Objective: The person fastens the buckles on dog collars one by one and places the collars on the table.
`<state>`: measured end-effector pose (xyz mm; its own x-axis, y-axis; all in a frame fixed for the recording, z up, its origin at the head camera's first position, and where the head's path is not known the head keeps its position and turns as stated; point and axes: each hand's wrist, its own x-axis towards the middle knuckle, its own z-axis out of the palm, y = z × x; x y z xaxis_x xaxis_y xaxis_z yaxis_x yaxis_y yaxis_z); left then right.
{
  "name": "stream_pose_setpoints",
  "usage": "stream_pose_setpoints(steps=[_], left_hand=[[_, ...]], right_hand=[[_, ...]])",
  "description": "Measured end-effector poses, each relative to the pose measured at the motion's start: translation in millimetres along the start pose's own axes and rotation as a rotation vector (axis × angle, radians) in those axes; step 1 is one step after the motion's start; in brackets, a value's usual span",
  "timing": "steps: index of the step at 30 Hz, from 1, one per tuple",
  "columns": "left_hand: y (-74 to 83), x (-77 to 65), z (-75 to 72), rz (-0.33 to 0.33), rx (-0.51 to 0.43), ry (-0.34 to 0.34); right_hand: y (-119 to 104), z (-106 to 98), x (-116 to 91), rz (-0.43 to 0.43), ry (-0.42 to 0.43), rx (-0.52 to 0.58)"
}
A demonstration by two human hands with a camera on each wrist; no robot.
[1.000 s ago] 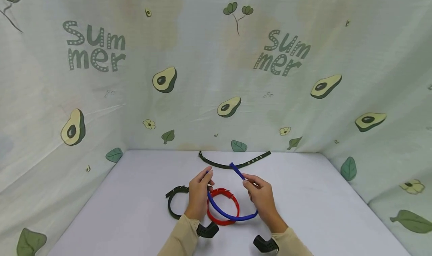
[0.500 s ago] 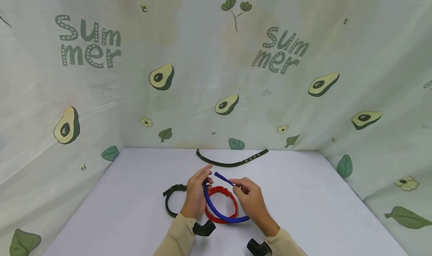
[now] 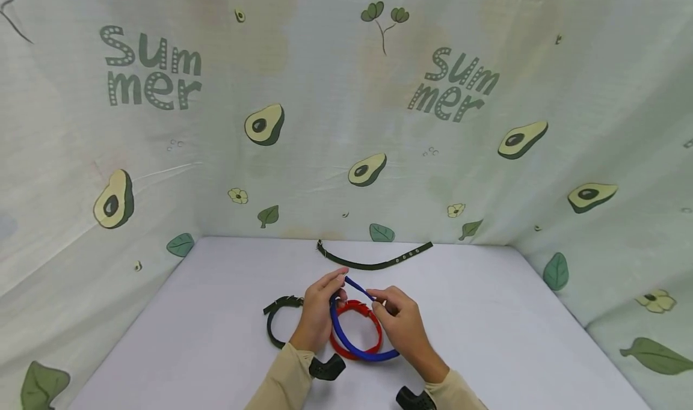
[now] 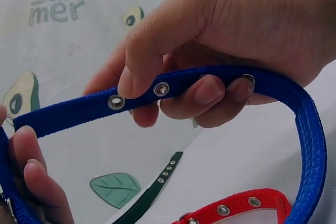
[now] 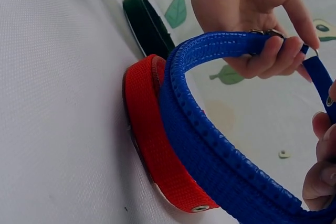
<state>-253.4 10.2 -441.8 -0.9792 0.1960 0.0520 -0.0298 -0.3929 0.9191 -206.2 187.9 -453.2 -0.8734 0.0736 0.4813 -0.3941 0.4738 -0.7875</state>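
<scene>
A blue collar (image 3: pixel 346 336) with metal eyelets is held in a loop between both hands. My left hand (image 3: pixel 318 306) grips its buckle end, and the metal buckle (image 5: pixel 268 32) shows at those fingers in the right wrist view. With thumb and fingers, my right hand (image 3: pixel 400 321) pinches the eyelet end; eyelets show beside the thumb in the left wrist view. The strap's tip (image 4: pixel 25 123) is right at the left fingers, overlapping a metal ring (image 5: pixel 315 52). Beneath the loop lies a red collar (image 3: pixel 381 333), buckled into a ring on the table.
Left of the left hand, a dark green collar (image 3: pixel 270 324) lies closed in a ring, partly hidden by that hand. Another dark green collar (image 3: pixel 368 267) lies stretched out near the back edge. The white table (image 3: pixel 514 338) is bordered by a printed cloth (image 3: pixel 314 67).
The right hand has moved left toward the left hand, bringing the strap's tip from apart to the left fingers. The left hand keeps its grip. The collars on the table stay in place.
</scene>
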Motion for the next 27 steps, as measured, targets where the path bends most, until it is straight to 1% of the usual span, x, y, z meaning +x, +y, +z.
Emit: stream_pose_setpoints(steps=[6,10,16,21,23,27], left_hand=[[-1.8,0.6,-0.3,-0.013,0.012,-0.046],[-3.0,1.3,-0.4,-0.028,-0.01,-0.063],[-4.0,0.6,1.3,-0.046,-0.034,-0.059],[-3.7,0.1,3.1,-0.052,-0.022,-0.061],[-3.5,0.3,3.5,-0.049,-0.016,-0.07],[-2.6,0.3,3.0,-0.045,-0.024,-0.086]], right_hand=[[1.3,-0.7,-0.6,-0.058,0.002,0.005],[0.9,-2.0,-1.4,-0.085,0.02,0.013],[0.2,-0.5,-3.6,-0.124,0.078,0.005],[1.7,0.4,-4.4,-0.17,0.124,-0.022],[1.6,0.2,-4.0,-0.172,0.122,-0.023],[-0.4,0.2,-3.6,-0.143,0.092,-0.014]])
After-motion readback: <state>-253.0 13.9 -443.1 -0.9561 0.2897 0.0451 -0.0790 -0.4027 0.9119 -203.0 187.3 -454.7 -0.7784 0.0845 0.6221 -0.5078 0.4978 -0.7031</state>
